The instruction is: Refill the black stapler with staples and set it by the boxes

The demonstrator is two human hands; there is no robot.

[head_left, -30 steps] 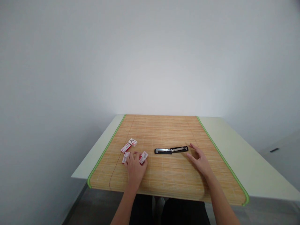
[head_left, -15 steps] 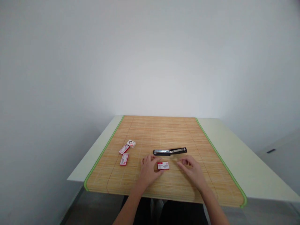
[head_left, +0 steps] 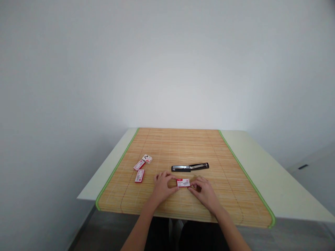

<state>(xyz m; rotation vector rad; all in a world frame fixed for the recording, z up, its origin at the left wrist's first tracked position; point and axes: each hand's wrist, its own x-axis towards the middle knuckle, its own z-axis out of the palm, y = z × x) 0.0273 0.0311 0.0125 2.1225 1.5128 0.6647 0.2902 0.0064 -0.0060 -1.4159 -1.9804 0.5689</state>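
Observation:
A small red and white box (head_left: 183,182) sits near the front middle of the bamboo mat (head_left: 183,146). My left hand (head_left: 162,186) pinches its left end and my right hand (head_left: 203,190) pinches its right end. Just beyond the box lies a black and silver stapler (head_left: 190,167), lying opened out flat, apart from both hands. Three more small red and white boxes (head_left: 141,168) lie scattered on the mat to the left.
The mat has green edging and covers a pale table (head_left: 267,174) that stands against a white wall. Bare table strips run on both sides of the mat. My dark-clothed legs show under the front edge.
My left hand carried one box from the left group to the front middle. My right hand left the stapler's end and came in to grip the box's other end.

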